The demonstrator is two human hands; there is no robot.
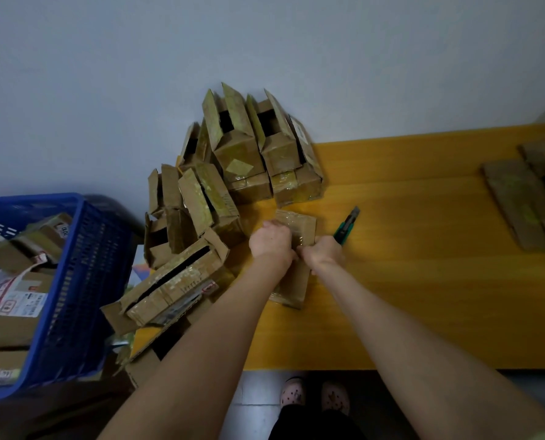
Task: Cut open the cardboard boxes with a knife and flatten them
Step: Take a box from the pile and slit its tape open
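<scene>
A small taped cardboard box (299,227) lies on the yellow table (408,281) in front of me. My left hand (272,241) has its fingers curled over the box's left side. My right hand (323,254) grips a green utility knife (347,225), whose blade end points away to the upper right, while the hand rests against the box's near right part. My hands and forearms hide the middle of the box.
A pile of opened cardboard boxes (233,173) leans against the wall at the table's left end. Flattened cardboard (525,198) is stacked at the far right. A blue basket (74,281) with more boxes stands at left. My feet (315,395) show below the table edge.
</scene>
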